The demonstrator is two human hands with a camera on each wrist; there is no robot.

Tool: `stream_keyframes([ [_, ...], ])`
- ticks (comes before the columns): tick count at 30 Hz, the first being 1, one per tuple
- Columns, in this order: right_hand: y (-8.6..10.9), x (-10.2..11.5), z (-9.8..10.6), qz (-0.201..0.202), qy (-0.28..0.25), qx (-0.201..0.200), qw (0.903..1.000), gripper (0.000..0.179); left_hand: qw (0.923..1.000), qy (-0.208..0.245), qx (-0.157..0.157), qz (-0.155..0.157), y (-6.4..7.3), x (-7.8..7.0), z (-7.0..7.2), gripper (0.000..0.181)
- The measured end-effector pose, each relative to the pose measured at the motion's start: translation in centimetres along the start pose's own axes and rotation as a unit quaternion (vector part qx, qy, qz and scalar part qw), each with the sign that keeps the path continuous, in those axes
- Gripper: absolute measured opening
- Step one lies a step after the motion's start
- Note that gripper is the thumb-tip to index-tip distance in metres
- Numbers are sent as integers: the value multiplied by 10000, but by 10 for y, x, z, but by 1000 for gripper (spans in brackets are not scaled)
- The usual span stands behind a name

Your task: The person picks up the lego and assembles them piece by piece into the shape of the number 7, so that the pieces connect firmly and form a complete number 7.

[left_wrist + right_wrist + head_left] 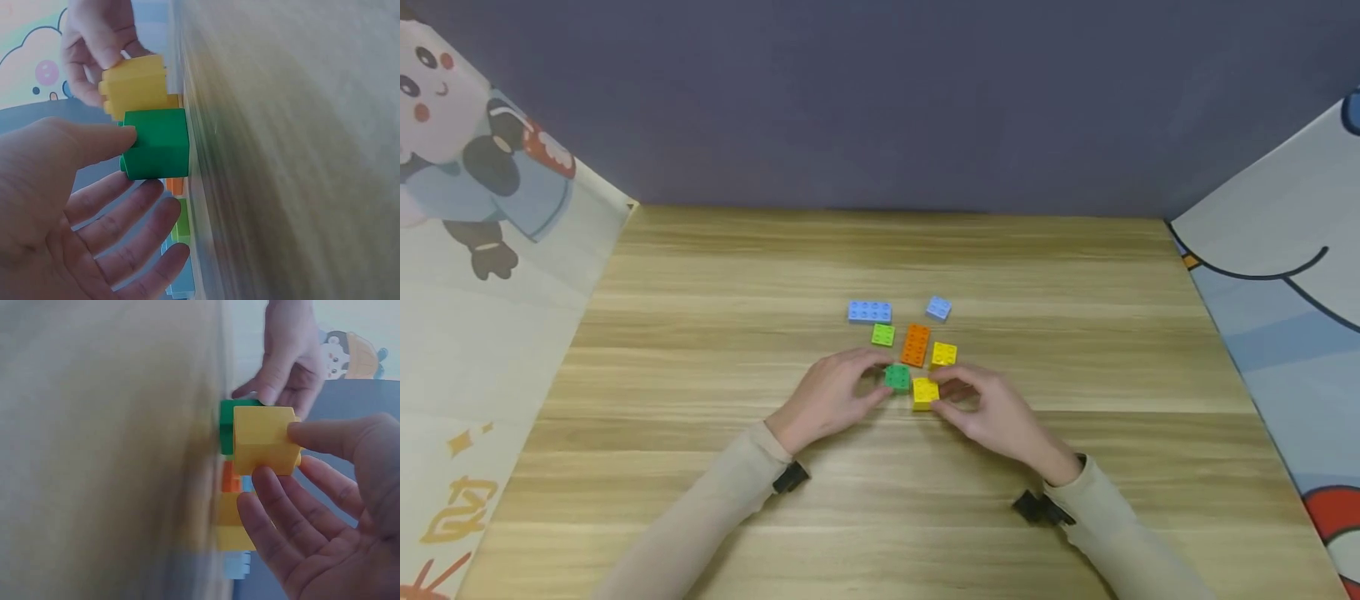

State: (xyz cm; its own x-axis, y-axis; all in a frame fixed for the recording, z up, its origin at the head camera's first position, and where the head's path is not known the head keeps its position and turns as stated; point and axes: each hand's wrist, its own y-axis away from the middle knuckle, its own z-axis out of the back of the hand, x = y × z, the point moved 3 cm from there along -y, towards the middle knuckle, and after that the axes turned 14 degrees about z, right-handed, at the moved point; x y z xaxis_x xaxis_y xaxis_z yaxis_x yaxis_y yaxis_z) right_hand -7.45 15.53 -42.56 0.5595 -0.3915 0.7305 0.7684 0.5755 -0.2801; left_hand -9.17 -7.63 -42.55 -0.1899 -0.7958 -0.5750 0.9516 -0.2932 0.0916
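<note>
My left hand (833, 395) pinches a dark green toy building block (897, 377) between thumb and fingers. In the left wrist view, that green block (157, 144) stands on or very near the table. My right hand (996, 412) holds a yellow building block (926, 394) by its sides, close to the green one. In the right wrist view, this yellow block (264, 439) looks slightly raised off the tabletop. Just beyond the right fingertips sits a second yellow block (944, 354). An orange long block (915, 345) lies beyond the two held blocks.
Farther back lie a light green block (883, 335), a long blue block (870, 312) and a small blue block (938, 307). The wooden table (700, 283) ends at a dark back wall (880, 108). Printed panels (490, 333) flank both sides.
</note>
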Motion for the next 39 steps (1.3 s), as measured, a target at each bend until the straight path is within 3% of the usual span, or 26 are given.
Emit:
stream_keyframes([
  [9, -10, 8, 16, 369, -115, -332, 9987, 31, 9999, -81, 51, 96, 0, 1, 0, 43],
  [19, -16, 12, 16, 331, -231, -417, 9983, 35, 9997, -131, 153, 133, -1, 2, -3, 43],
  [39, -23, 11, 5, 227, -571, -544, 9966, 36, 9997, -220, 51, 46, -1, 0, -4, 43],
])
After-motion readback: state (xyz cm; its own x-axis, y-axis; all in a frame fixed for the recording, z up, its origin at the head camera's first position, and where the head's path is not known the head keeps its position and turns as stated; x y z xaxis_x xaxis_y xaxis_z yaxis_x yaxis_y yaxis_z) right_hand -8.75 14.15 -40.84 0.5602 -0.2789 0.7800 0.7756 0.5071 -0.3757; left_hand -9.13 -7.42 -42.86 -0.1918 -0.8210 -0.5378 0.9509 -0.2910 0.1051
